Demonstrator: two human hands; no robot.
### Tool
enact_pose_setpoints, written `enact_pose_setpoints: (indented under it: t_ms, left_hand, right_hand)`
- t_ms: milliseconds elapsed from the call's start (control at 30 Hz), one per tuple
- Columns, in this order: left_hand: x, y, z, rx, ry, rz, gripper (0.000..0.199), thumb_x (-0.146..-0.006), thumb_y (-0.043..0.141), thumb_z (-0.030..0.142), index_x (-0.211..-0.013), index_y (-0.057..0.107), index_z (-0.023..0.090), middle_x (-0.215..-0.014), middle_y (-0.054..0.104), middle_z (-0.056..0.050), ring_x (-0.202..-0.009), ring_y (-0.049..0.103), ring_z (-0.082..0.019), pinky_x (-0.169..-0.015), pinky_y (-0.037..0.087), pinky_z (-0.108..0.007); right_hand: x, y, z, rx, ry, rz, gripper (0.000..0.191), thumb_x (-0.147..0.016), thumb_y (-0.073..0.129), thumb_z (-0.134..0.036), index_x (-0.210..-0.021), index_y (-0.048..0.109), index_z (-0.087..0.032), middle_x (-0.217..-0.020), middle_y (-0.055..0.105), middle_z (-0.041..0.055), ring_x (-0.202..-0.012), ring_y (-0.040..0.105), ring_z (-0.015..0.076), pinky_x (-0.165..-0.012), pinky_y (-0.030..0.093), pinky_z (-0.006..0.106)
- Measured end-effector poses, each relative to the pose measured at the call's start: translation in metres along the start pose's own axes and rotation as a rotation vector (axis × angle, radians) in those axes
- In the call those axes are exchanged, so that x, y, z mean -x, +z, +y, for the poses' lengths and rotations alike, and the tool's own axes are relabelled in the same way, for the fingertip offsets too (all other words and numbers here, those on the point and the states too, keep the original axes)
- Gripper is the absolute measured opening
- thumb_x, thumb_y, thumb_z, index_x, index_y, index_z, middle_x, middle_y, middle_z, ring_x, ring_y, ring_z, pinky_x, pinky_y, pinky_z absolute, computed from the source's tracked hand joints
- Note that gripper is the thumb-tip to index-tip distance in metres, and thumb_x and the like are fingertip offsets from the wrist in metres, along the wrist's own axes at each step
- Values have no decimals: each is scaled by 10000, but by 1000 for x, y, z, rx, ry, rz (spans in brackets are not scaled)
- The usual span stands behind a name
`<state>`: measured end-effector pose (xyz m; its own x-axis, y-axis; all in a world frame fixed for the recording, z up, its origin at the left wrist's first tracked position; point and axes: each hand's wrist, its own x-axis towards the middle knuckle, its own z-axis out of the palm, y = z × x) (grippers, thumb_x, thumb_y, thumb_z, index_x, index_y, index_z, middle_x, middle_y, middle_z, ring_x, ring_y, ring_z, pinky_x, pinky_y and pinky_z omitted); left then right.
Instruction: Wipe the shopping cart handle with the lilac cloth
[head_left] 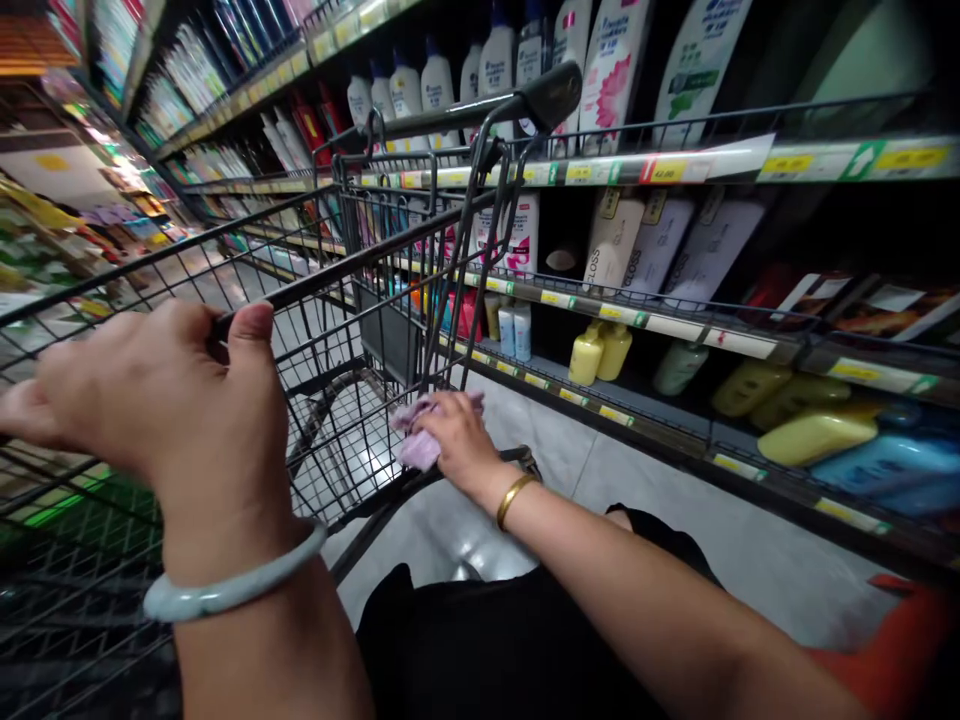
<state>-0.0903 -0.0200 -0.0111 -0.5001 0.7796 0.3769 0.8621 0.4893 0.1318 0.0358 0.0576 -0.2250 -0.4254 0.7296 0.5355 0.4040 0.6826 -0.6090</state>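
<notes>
At the cart (386,330), left grip (172,380) closed round its rim (337,273), right grip (466,440) closed over a lilac cloth (418,450)

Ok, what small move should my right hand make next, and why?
Probably slide your right hand and the lilac cloth a little along the shopping cart: the cloth is bunched in that hand, seemingly against the cart, while your left hand grips its top rim.

Shopping cart (386,335) blocks the left; open floor (559,440) before the shelves (637,400)
</notes>
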Motion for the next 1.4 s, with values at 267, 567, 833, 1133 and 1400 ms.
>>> enact_pose_setpoints:
  t_ms: [267, 567, 833, 1133, 1400]
  left_hand:
    - [-7, -2, 10, 0, -82, 273, 693, -966, 290, 649, -1268, 684, 165, -1311, 666, -206, -1296, 493, -427, -1074, 329, -673]
    - [-6, -10, 16, -108, -65, 179, 633, -1005, 228, 558, -1186, 666, 137, -1275, 669, -218, -1220, 532, -410, -999, 347, -638]
    - [1, -15, 24, -211, 69, 139, 712, -1034, 78, 504, -1163, 641, 88, -1177, 674, -276, -1107, 605, -413, -841, 370, -536]
    - [-3, -9, 34, -280, 167, 207, 632, -1042, 110, 410, -1143, 685, 168, -1049, 730, -211, -964, 662, -393, -757, 378, -471]
    - [-7, -21, 47, -328, 238, 76, 579, -1048, 93, 403, -1113, 641, 227, -1061, 757, -164, -884, 705, -321, -594, 333, -355]
  right_hand:
    - [-22, -10, -11, -85, 31, 199, 319, -943, 613, -119, -1157, 787, -281, -1302, 610, 74, -1202, 539, 245, -1072, 474, 387]
    - [-10, 5, -9, -114, 125, 118, 407, -841, 592, -8, -1135, 770, -227, -1245, 612, 101, -1184, 579, 241, -1055, 506, 384]
    - [-43, -29, -12, -192, 40, 445, 425, -873, 581, -33, -1236, 728, -199, -1337, 563, 119, -1276, 552, 246, -1142, 465, 397]
    - [-46, -31, -20, -211, 33, 409, 324, -868, 594, -29, -1124, 716, -188, -1211, 661, 114, -1156, 610, 236, -1034, 519, 375]
    - [-44, -23, -16, -128, 133, 375, 419, -823, 576, 6, -1192, 644, -182, -1213, 681, 118, -1157, 610, 245, -1052, 509, 387]
